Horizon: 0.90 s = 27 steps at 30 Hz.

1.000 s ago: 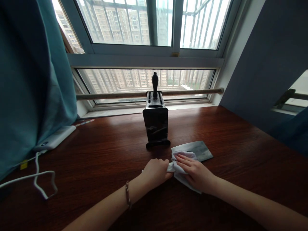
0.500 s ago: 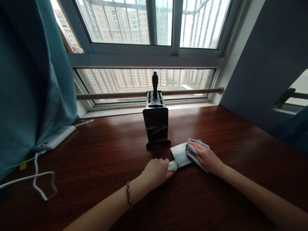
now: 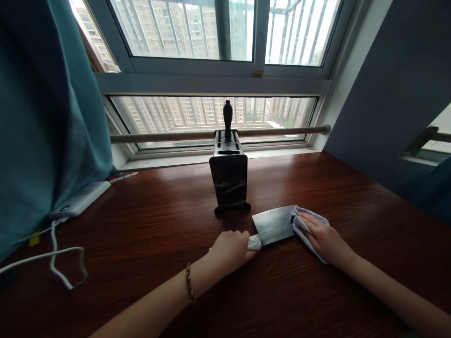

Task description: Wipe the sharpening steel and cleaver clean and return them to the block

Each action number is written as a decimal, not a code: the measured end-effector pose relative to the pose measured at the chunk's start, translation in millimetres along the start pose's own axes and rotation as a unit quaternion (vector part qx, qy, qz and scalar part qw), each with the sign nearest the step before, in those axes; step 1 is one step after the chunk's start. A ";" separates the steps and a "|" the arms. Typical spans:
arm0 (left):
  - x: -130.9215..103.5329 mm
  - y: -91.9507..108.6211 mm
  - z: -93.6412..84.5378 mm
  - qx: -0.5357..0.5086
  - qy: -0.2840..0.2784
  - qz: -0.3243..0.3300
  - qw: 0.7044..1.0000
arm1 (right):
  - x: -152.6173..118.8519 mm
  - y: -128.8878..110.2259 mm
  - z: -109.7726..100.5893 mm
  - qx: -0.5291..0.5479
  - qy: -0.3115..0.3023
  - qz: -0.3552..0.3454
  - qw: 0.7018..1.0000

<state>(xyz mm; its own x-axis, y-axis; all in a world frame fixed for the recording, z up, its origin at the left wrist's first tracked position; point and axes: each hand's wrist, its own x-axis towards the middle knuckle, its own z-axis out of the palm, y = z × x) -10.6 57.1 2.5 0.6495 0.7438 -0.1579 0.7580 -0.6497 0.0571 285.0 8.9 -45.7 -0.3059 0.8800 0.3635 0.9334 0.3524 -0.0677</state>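
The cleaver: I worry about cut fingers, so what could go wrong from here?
The right hand presses a cloth at the far end of the blade; if the cloth slips, fingertips could meet an edge. The left hand grips the handle, which shows a white covering; that might shift and let the blade twist.

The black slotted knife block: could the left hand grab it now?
Probably not: the left hand grips the white handle of the silver metal cleaver, though the block looks near enough.

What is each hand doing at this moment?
Left hand: closed, holding the cleaver by its handle.
Right hand: holding the cloth at the blade's far end.
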 end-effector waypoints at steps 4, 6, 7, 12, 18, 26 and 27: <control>0.0 0.1 0.0 0.000 0.005 0.005 1.000 | -15.4 -2.8 -8.4 -0.024 -0.014 -0.002 1.000; 0.2 -0.4 0.3 0.000 0.009 0.008 1.000 | -24.0 -4.8 -12.5 -0.034 -0.022 -0.001 0.999; 0.3 -0.7 0.5 0.001 0.010 0.009 1.000 | -27.7 -5.8 -14.0 -0.038 -0.026 0.000 0.999; 0.5 -1.4 0.7 -0.002 0.009 0.011 1.000 | -35.3 -8.8 -16.2 -0.059 -0.042 -0.007 0.997; 1.8 -0.4 -0.7 0.001 0.010 0.012 1.000 | -28.1 -17.4 -15.9 -0.070 -0.052 -0.040 0.995; 0.5 -0.3 -0.3 0.002 -0.001 0.000 1.000 | 1.0 -62.5 -20.5 0.025 -0.087 -0.100 0.991; 0.6 -0.1 -0.2 0.000 -0.002 0.000 1.000 | 5.7 -69.5 -21.0 0.041 -0.091 -0.111 0.989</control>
<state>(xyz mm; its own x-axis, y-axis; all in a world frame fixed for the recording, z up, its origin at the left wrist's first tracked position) -10.3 57.6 2.6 0.6488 0.7437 -0.1613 0.7584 -0.6493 0.0571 222.3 -17.3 -19.4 -0.5378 0.8179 0.2044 0.8231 0.5618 -0.0827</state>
